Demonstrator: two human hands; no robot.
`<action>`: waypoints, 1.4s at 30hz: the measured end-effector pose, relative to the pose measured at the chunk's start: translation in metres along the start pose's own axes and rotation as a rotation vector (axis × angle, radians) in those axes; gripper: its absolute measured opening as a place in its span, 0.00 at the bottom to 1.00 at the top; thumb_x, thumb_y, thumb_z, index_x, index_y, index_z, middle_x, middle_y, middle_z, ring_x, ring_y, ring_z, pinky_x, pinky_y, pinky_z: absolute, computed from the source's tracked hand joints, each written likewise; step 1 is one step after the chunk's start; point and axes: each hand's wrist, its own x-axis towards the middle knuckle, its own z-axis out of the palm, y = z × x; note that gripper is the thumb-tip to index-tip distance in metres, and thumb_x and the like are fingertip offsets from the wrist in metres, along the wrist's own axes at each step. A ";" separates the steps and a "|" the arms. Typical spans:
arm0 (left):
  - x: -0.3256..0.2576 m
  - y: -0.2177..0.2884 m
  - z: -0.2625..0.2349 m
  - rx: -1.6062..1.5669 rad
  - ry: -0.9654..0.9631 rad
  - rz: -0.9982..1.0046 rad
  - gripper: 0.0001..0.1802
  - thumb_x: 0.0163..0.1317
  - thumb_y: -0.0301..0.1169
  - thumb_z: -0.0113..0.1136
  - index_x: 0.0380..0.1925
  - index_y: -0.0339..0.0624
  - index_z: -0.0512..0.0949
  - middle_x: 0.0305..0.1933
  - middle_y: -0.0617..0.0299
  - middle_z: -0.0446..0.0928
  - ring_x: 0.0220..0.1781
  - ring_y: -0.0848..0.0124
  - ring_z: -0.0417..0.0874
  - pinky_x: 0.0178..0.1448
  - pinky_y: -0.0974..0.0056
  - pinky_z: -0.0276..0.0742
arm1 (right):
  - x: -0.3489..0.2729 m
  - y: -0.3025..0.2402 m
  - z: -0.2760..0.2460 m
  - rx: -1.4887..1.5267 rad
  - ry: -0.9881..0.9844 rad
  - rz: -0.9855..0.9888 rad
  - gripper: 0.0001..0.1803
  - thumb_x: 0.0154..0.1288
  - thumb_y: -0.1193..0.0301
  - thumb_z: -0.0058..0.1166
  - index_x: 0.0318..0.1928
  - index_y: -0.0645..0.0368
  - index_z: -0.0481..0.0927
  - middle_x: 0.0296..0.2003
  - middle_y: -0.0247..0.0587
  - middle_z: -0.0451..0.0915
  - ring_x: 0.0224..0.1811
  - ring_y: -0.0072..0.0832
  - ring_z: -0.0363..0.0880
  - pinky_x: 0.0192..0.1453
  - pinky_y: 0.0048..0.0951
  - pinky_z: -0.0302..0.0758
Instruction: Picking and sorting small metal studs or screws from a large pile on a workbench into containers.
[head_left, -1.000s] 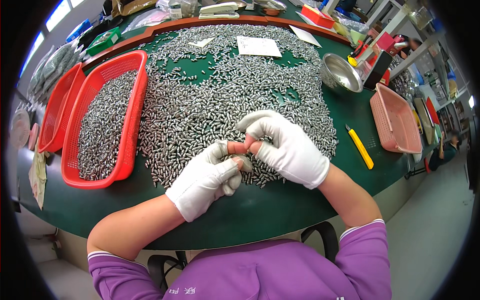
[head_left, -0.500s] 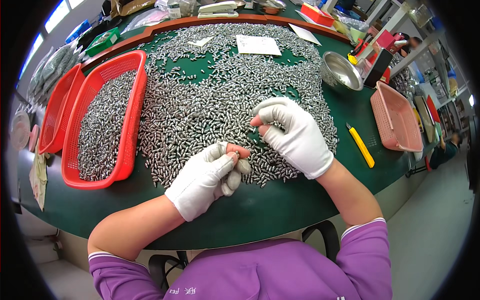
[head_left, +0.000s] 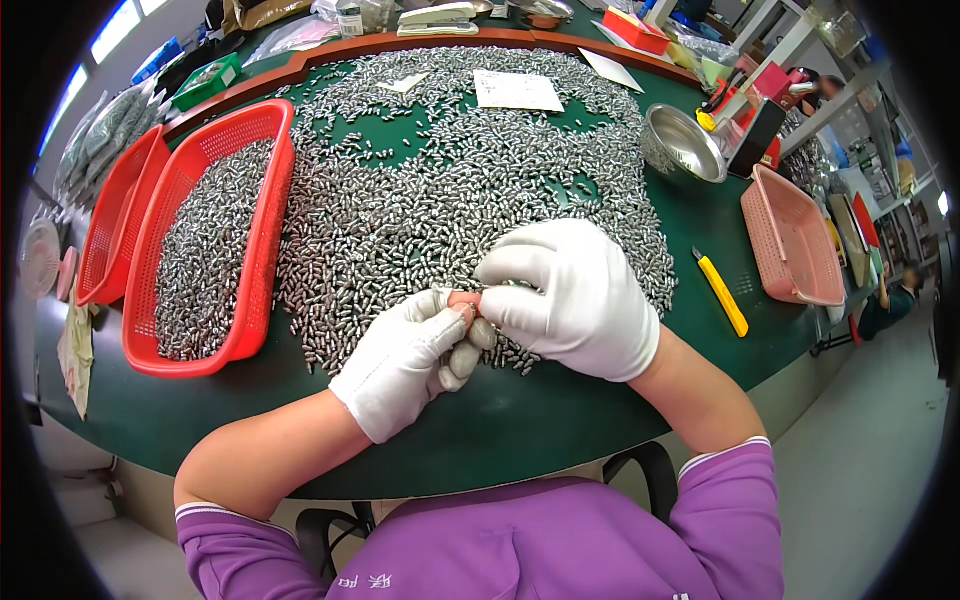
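Observation:
Countless small silvery metal pieces (head_left: pixel 390 220), rounded and oblong, lie spread over the green tabletop. My left hand (head_left: pixel 400 360), in a white glove with bare thumb and forefinger tips, pinches one small metal piece (head_left: pixel 473 310) near the front edge of the spread. From the right, my right hand (head_left: pixel 585 300), gloved in white too, meets it with fingers bent and drawn together at the left fingertips. What the right fingertips hold, if anything, is hidden behind the glove.
On the left, a red plastic basket (head_left: pixel 280 200) holds many such pieces, beside another red basket (head_left: pixel 100 250). A metal bowl (head_left: pixel 690 140), yellow cutter knife (head_left: pixel 722 292) and pink basket (head_left: pixel 790 240) stand right. Paper slips (head_left: pixel 518 90) lie on the far pieces; a brown wooden rim (head_left: pixel 400 42) runs behind.
My right hand has moved left and down from over the metal pieces to the left fingertips. The left hand has stayed nearly still, keeping its pinch.

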 end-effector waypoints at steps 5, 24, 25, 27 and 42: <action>-0.002 0.003 0.004 -0.025 0.028 -0.020 0.08 0.71 0.34 0.50 0.43 0.43 0.74 0.31 0.68 0.77 0.25 0.82 0.71 0.29 0.77 0.67 | -0.005 0.000 0.001 0.034 0.077 -0.004 0.11 0.39 0.72 0.62 0.23 0.59 0.73 0.29 0.36 0.76 0.31 0.36 0.77 0.33 0.35 0.74; -0.003 0.004 0.005 0.011 0.027 -0.010 0.08 0.71 0.34 0.50 0.42 0.42 0.74 0.32 0.68 0.77 0.25 0.82 0.71 0.29 0.78 0.67 | -0.007 0.004 0.007 0.111 0.071 0.041 0.10 0.41 0.74 0.64 0.25 0.57 0.75 0.28 0.36 0.77 0.27 0.35 0.77 0.28 0.34 0.73; -0.003 0.004 0.006 0.010 0.026 -0.011 0.08 0.71 0.34 0.50 0.42 0.42 0.74 0.32 0.68 0.77 0.25 0.82 0.71 0.29 0.78 0.67 | -0.008 0.004 0.007 0.141 0.104 0.071 0.10 0.40 0.75 0.64 0.25 0.56 0.75 0.28 0.36 0.76 0.27 0.35 0.77 0.28 0.34 0.73; -0.002 0.005 0.008 -0.017 0.043 -0.024 0.09 0.71 0.34 0.50 0.43 0.41 0.74 0.32 0.68 0.77 0.25 0.82 0.71 0.29 0.78 0.67 | -0.010 0.005 0.009 0.138 0.175 0.071 0.11 0.40 0.75 0.64 0.26 0.56 0.75 0.28 0.36 0.76 0.27 0.35 0.77 0.28 0.34 0.73; -0.001 0.003 0.005 0.035 0.024 -0.003 0.09 0.70 0.35 0.51 0.37 0.42 0.75 0.30 0.68 0.77 0.24 0.82 0.70 0.27 0.77 0.66 | -0.006 0.004 0.009 0.061 0.108 0.004 0.07 0.43 0.73 0.61 0.25 0.55 0.76 0.26 0.35 0.76 0.26 0.34 0.76 0.28 0.33 0.74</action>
